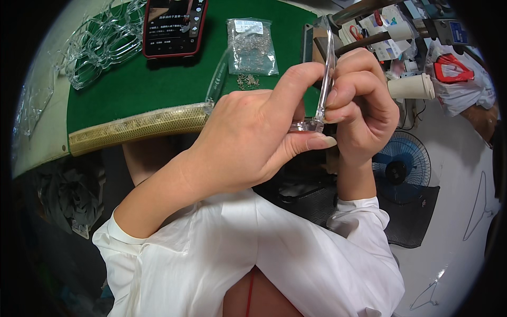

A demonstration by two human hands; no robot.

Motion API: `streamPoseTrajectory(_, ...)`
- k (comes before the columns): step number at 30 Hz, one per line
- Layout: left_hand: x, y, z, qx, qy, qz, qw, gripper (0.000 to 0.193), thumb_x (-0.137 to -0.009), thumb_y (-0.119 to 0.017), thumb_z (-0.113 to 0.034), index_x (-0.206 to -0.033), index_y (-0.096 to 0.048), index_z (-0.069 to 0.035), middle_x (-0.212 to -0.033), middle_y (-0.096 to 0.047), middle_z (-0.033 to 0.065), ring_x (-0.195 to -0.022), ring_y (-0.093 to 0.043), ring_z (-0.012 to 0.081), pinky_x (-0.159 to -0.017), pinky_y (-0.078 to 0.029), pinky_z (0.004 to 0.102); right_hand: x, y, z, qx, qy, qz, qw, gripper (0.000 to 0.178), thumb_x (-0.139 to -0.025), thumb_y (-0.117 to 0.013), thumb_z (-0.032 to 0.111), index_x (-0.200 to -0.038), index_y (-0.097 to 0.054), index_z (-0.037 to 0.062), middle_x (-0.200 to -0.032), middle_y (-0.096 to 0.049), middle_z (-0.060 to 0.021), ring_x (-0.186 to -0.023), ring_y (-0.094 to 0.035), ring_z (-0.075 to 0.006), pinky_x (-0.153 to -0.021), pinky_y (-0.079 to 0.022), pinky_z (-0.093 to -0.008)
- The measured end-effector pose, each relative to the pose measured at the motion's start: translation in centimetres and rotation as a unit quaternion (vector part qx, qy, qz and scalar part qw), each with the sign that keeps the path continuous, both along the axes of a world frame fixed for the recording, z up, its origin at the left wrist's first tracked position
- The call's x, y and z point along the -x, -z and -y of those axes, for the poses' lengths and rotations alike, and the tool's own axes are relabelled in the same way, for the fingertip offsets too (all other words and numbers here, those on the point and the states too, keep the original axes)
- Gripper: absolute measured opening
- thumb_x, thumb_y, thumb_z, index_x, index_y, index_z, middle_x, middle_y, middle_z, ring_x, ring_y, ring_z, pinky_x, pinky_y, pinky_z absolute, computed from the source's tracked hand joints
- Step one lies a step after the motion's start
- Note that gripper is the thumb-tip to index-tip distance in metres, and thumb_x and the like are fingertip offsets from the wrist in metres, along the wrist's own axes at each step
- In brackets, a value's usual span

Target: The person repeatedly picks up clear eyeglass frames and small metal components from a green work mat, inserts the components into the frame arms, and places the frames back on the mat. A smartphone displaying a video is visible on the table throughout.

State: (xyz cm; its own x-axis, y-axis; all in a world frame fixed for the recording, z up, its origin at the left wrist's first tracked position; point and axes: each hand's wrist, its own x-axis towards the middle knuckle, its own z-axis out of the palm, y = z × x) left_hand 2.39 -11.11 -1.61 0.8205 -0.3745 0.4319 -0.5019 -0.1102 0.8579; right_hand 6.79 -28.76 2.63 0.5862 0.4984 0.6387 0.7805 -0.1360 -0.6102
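Observation:
Both hands hold a clear plastic eyeglass frame [326,79] above the front edge of the green-topped table. My left hand [245,132] is closed round the front of the frame, its thumb beneath the hinge corner. One temple arm [216,79] of the frame sticks up beyond that hand's wrist side. The fingers of my right hand [359,100] pinch close to the hinge, against the other temple arm, which stands nearly upright. Whether a small part sits between those fingertips is hidden. Just beyond lies a little heap of tiny metal screws [247,81], below a clear bag [250,47] of similar pieces.
Several clear eyeglass frames [103,45] lie piled at the far left. A phone [173,26] in a red case stands behind. Yellow mesh-like edging [137,128] runs along the green tabletop [174,87]. Metal bars [364,42], a paper cup [412,86] and a fan [401,166] are at right.

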Motion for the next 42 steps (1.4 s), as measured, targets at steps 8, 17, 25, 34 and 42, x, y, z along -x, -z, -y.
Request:
streamPoseTrajectory(8, 0.1, 0.0, -0.4, -0.005, 0.004, -0.002, 1.000, 0.065, -0.081, -0.067, -0.019, -0.134, -0.033, -0.001, -0.098, -0.066, 0.0217, -0.094, -0.065, 0.0376, -0.077, -0.051, 0.0348, 0.0, -0.1, -0.2, 0.004, -0.008, -0.007, 1.000, 0.015, -0.063, -0.075, 0.002, -0.075, -0.066, 0.0009, -0.077, -0.057, -0.0058, -0.072, -0.053, -0.0148, -0.062, -0.041, -0.0230)
streamPoseTrajectory(17, 0.1, -0.1, -0.5, 0.006, 0.014, -0.030, 0.999, 0.063, -0.082, -0.065, -0.016, -0.133, -0.032, 0.000, -0.095, -0.066, 0.0207, -0.089, -0.066, 0.0364, -0.075, -0.050, 0.0331, -0.5, -0.6, -0.2, 0.041, -0.019, 0.017, 0.999, 0.017, -0.065, -0.076, 0.006, -0.077, -0.065, 0.0013, -0.078, -0.056, -0.0062, -0.071, -0.054, -0.0158, -0.061, -0.042, -0.0238)
streamPoseTrajectory(25, 0.0, -0.3, -0.4, 0.003, 0.013, -0.027, 1.000, 0.062, -0.083, -0.065, -0.016, -0.133, -0.032, 0.001, -0.095, -0.065, 0.0218, -0.089, -0.066, 0.0369, -0.075, -0.050, 0.0335, -0.5, -0.7, -0.2, 0.053, -0.022, 0.051, 0.997, 0.016, -0.071, -0.074, 0.012, -0.078, -0.063, 0.0017, -0.078, -0.055, -0.0070, -0.069, -0.054, -0.0165, -0.059, -0.042, -0.0246)
streamPoseTrajectory(34, -0.1, -0.3, -0.1, -0.017, -0.040, 0.028, 0.999, 0.063, -0.083, -0.066, -0.020, -0.133, -0.033, 0.002, -0.093, -0.066, 0.0201, -0.085, -0.067, 0.0341, -0.073, -0.051, 0.0340, -0.1, 0.0, -0.7, 0.038, 0.026, 0.106, 0.993, 0.019, -0.080, -0.068, 0.018, -0.080, -0.060, 0.0009, -0.078, -0.054, -0.0073, -0.069, -0.052, -0.0175, -0.058, -0.042, -0.0250)
streamPoseTrajectory(42, -0.2, -0.1, 0.3, -0.079, -0.136, 0.113, 0.981, 0.071, -0.083, -0.066, -0.036, -0.132, -0.035, 0.003, -0.108, -0.062, 0.0177, -0.083, -0.068, 0.0295, -0.068, -0.052, 0.0318, 1.3, 1.4, -1.3, -0.030, 0.093, 0.051, 0.994, 0.016, -0.085, -0.065, 0.015, -0.083, -0.057, 0.0009, -0.084, -0.052, -0.0072, -0.067, -0.048, -0.0128, -0.054, -0.038, -0.0222)
